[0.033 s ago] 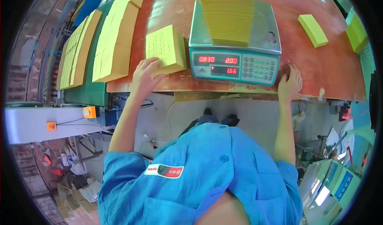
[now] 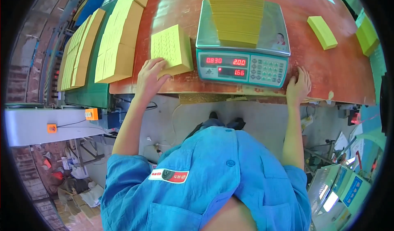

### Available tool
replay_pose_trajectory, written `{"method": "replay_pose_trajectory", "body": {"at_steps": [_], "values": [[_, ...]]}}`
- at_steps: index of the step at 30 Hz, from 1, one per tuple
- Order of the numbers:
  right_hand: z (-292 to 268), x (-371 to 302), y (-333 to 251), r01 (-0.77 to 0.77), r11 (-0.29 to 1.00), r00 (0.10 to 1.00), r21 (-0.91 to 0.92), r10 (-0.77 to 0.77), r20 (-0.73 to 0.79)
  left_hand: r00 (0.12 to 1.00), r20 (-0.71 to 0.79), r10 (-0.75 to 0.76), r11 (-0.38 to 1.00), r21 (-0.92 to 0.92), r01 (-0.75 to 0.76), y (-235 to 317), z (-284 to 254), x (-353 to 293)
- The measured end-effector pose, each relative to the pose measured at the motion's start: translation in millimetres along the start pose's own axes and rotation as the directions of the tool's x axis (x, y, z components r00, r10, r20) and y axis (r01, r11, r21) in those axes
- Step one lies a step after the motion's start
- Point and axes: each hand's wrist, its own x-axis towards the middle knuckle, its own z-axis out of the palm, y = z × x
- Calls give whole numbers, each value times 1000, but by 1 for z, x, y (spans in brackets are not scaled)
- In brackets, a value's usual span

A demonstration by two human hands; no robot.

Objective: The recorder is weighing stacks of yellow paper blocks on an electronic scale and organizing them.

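Observation:
A yellow block of stacked paper [image 2: 170, 46], its top face marked with rows of small print, stands on the red-brown table [image 2: 246, 92]. My left hand [image 2: 151, 76] rests at its near left corner, fingertips touching it and thumb held apart. To the block's right sits a teal weighing scale [image 2: 243, 69] with a lit red display. A tall yellow paper stack [image 2: 236, 18] stands on the scale's metal plate [image 2: 273, 22]. My right hand [image 2: 299, 85] lies on the table edge just right of the scale, fingers spread and holding nothing.
Long rows of yellow paper blocks [image 2: 119, 38] line the left, some on a green surface [image 2: 92, 73]. A slim yellow block [image 2: 322, 32] lies at the right, with another block [image 2: 367, 34] near the right rim. An orange switch box [image 2: 91, 114] sits below left.

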Motion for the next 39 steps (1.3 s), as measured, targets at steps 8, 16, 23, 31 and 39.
{"method": "replay_pose_trajectory", "body": {"at_steps": [8,16,23,31,39], "values": [[-2,-5,3,-157,958,987,241,145,67,980,-107,167,984,77,-159,-18,0,3],[-83,-30,-131,-248,748,969,616,190,160,949,-194,247,969,58,-240,-46,6,-7],[-49,-30,-278,-680,206,680,703,-182,711,937,-323,137,964,-175,-201,-62,-6,-7],[11,17,-379,-789,276,497,549,-240,834,894,-360,267,947,-74,-313,-65,-7,-24],[-61,45,-365,-408,515,700,754,-354,620,905,334,-264,-325,-914,242,-66,-40,-5]]}}
